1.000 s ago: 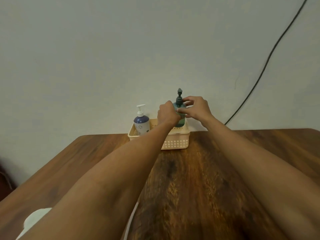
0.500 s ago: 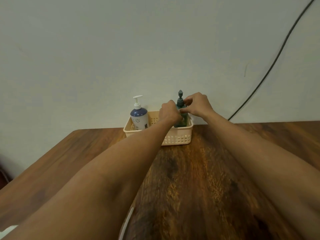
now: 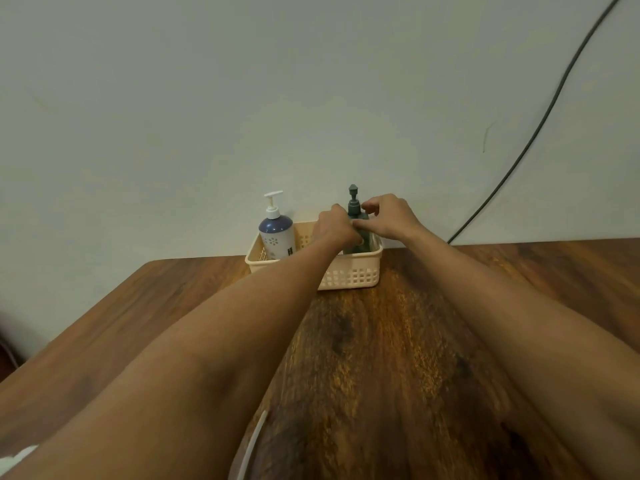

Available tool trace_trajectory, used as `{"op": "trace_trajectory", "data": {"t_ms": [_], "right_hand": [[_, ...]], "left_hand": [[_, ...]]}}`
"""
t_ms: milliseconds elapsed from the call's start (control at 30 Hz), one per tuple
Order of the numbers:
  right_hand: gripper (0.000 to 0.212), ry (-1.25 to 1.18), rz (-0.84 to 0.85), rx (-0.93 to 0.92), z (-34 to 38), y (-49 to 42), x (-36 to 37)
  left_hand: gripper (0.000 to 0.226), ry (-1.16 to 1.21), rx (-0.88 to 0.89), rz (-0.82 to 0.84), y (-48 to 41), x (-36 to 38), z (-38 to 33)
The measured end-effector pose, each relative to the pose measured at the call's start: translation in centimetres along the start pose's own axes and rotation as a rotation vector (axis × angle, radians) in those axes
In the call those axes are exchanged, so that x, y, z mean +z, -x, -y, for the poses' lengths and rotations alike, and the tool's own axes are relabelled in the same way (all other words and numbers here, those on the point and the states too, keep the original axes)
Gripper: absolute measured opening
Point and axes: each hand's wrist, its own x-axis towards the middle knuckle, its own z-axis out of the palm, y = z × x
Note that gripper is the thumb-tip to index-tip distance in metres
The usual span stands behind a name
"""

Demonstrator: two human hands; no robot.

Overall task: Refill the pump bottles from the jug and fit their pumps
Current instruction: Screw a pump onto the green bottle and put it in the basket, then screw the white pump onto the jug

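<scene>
left hand [image 3: 334,227]: wrapped round the green bottle [image 3: 360,242], bracing it
right hand [image 3: 389,216]: pinching the pump collar [image 3: 354,210], probably twisting, hard to tell
bottle: right end of basket [image 3: 349,275]
tip: keep it upright, don't cross-thread

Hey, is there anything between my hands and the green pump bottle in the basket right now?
Nothing visible is in the way. Both hands are already on the green pump bottle in the basket: the left hand wraps its body and the right hand is at the neck below the pump. The blue and white bottle stands apart at the basket's left end.
</scene>
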Motion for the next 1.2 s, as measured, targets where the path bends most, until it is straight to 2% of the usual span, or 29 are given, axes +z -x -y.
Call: {"op": "trace_trajectory", "data": {"t_ms": [133,333,400,667,967,1200], "right_hand": [[0.066,0.013,-0.027,-0.007,0.8,2.1,-1.9],[0.061,-0.010,-0.104,-0.027,3.5,6.6,-6.9],[0.060,0.002,-0.118,-0.047,5.1,8.7,-8.3],[0.058,0.098,-0.184,-0.183,12.2,17.0,-13.7],[0.059,0.109,-0.173,-0.306,17.3,26.5,-15.2],[0.057,0.068,-0.157,-0.353,18.3,31.0,-14.6]], "left_hand": [[0.052,-0.032,-0.005,-0.008,1.3,-2.3,-0.6],[0.055,-0.058,0.078,-0.075,5.3,-7.9,-2.5],[0.063,-0.061,0.106,-0.091,7.4,-9.8,-2.9],[0.076,-0.173,0.300,-0.144,16.5,-17.2,-4.7],[0.077,-0.111,0.476,-0.137,28.6,-23.9,-0.5],[0.075,0.003,0.514,-0.145,33.9,-25.8,4.8]]}}
